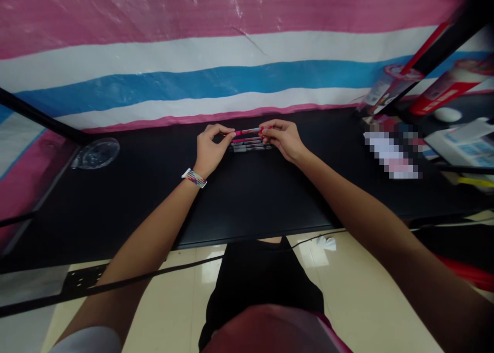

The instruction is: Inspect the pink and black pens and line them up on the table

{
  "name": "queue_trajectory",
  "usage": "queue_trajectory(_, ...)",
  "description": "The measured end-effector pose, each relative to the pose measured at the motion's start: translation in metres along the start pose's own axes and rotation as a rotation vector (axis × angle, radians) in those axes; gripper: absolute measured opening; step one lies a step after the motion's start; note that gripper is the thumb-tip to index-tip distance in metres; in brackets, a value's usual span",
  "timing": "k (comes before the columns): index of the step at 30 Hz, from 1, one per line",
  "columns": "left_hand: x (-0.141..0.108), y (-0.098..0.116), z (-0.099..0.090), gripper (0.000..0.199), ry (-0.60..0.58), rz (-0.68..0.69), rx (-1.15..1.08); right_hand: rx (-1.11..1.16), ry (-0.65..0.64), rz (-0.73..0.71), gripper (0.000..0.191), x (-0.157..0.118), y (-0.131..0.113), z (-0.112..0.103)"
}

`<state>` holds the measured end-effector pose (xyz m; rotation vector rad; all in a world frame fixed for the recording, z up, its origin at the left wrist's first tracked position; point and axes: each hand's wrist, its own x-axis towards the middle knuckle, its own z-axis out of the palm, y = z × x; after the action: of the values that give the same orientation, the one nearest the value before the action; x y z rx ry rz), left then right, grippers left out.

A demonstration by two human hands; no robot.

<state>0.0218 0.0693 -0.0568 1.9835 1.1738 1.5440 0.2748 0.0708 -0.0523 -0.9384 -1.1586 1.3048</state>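
A slim red-and-white pen (247,131) is stretched level between my two hands, just above the black table. Thumb and fingers of my left hand (213,146) pinch its left end; a striped band circles that wrist. At the pen's right end, my right hand (283,138) grips with thumb and fingertips, nails red. Directly below lie several more pens (249,148) side by side, one pinkish and the others clear with dark parts. My fingers partly cover their ends.
A clear plastic lid (96,153) lies on the black table (247,198) at left. Two cups (386,88), a white rounded object (447,115) and a white-and-blue box (466,144) stand at right. Striped sheeting (216,83) hangs behind. A dark cable (185,266) runs along the front.
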Motion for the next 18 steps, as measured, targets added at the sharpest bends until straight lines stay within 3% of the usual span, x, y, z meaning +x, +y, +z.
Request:
queue_trajectory(5, 0.001, 0.002, 0.001, 0.013, -0.015, -0.020, -0.072, 0.054, -0.017, -0.023, 0.023, 0.000, -0.005, -0.002)
queue_trajectory(13, 0.001, 0.005, 0.003, 0.015, -0.005, -0.003, -0.086, 0.162, -0.208, 0.096, 0.059, -0.009, -0.024, 0.003)
queue_trajectory(18, 0.002, 0.010, 0.002, 0.015, 0.000, 0.006, -0.110, 0.202, -0.307, 0.154, 0.065, -0.017, -0.032, 0.009)
